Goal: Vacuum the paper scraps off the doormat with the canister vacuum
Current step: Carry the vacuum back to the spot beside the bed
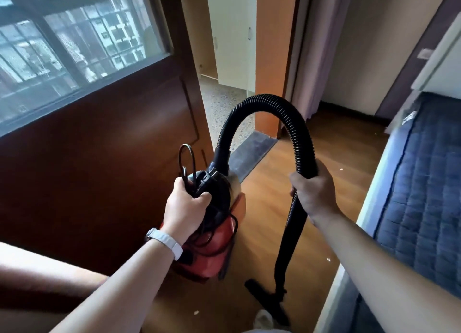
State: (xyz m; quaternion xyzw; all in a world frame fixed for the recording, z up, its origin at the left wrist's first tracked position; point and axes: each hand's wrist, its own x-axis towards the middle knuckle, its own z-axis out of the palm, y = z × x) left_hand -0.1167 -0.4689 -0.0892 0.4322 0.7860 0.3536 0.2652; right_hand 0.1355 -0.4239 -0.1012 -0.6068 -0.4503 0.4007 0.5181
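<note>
The fingers of our left hand (185, 204) are curled tight round the top handle of the canister vacuum (219, 243), and a loop of its black power cord (185, 158) is caught in the same grip; a white watch (164, 241) sits on that wrist. The fingers of our right hand (313, 190) are wrapped round the ribbed black hose (264, 103), near where it meets the wand (290, 238). The hose arches up from the canister's front and over to this hand; the wand drops to the floor nozzle (270, 300), which is low over the wooden floor (269, 203). The red canister hangs beside the brown door (99, 170); we cannot tell whether it touches the floor. A few white paper scraps (328, 259) lie on the boards; a dark grey strip (252, 153), perhaps the doormat, lies across the doorway well ahead of the nozzle; a blue quilted mattress (424, 188) is on our right.
</note>
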